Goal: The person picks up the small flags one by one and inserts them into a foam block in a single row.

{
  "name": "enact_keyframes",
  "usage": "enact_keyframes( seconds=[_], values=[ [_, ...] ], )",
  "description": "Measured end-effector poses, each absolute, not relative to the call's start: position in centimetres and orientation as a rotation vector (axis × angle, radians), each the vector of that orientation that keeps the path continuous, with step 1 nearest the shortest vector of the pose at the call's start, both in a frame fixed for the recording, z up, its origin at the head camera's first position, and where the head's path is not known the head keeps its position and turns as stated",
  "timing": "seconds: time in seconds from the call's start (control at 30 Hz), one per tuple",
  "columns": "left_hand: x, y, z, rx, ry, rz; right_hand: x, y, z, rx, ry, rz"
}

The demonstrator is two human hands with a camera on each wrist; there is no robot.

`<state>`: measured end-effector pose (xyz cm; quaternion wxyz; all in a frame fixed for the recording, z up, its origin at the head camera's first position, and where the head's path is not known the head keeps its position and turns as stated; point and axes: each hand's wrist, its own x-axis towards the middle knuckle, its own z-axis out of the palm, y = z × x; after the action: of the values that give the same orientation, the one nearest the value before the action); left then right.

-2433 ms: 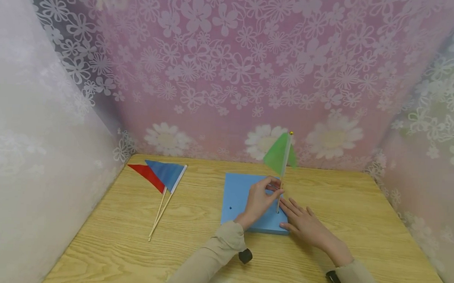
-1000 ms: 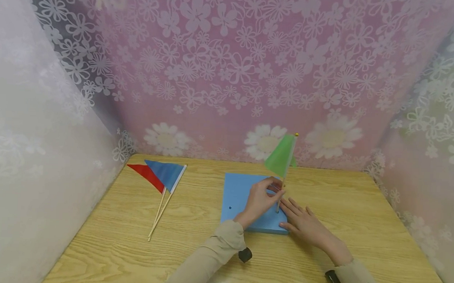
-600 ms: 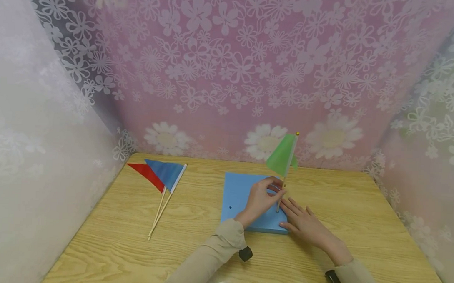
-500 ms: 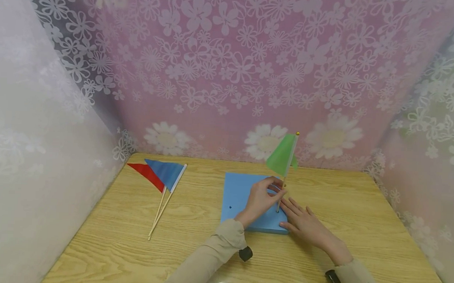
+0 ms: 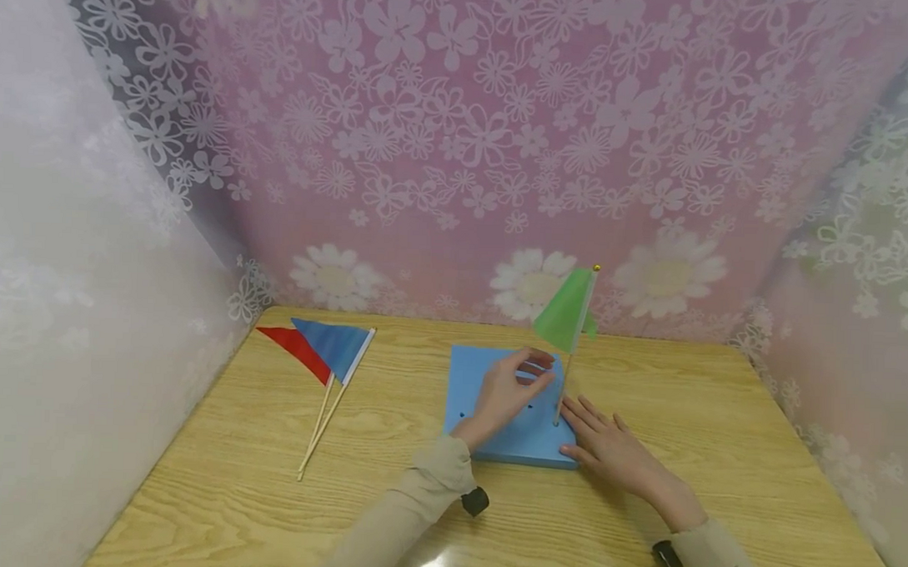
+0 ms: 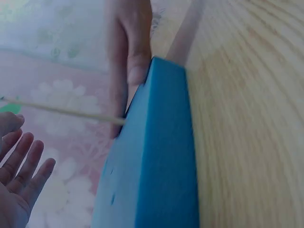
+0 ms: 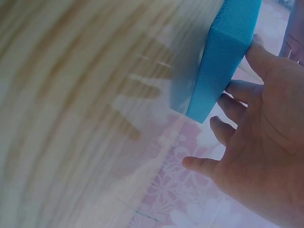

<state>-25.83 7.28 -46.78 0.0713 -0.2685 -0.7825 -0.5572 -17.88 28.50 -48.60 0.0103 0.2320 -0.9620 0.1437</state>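
Observation:
A green pennant flag (image 5: 564, 312) stands on a thin wooden stick (image 6: 66, 111) stuck into the blue foam block (image 5: 519, 447) near its right side, leaning slightly right. Just left of the stick is my left hand (image 5: 504, 394), apart from it, with fingers loosely bent and nothing in them. The left wrist view shows its fingers (image 6: 35, 166) spread. My right hand (image 5: 613, 452) lies with fairly straight fingers against the block's right edge, its fingertips touching the top. Small dark holes show in the block's top; part of that top is hidden under my left hand.
A blue pennant flag (image 5: 335, 346) and a red one (image 5: 296, 350) lie overlapping on the wooden table (image 5: 215, 459) to the left, sticks toward me. Flower-patterned cloth (image 5: 429, 149) rises behind the table and along both sides.
My left hand has let go of the flag's stick and moved a little left. The green flag stays standing, leaning slightly further right than at first. My right hand has not moved.

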Motion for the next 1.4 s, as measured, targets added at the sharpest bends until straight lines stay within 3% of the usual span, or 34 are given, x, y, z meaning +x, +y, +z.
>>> enact_keyframes(
  seconds=[0.87,1.4],
  values=[
    [-28.4,-14.8,-45.6,-0.190,-2.418,-1.359,-18.0,28.6,-48.7,0.717,-3.034,0.471],
    [-26.9,-21.0,-48.1,-0.023,-2.874,-1.188,-18.2,28.5,-49.0,0.736,-3.016,0.477]
  ],
)
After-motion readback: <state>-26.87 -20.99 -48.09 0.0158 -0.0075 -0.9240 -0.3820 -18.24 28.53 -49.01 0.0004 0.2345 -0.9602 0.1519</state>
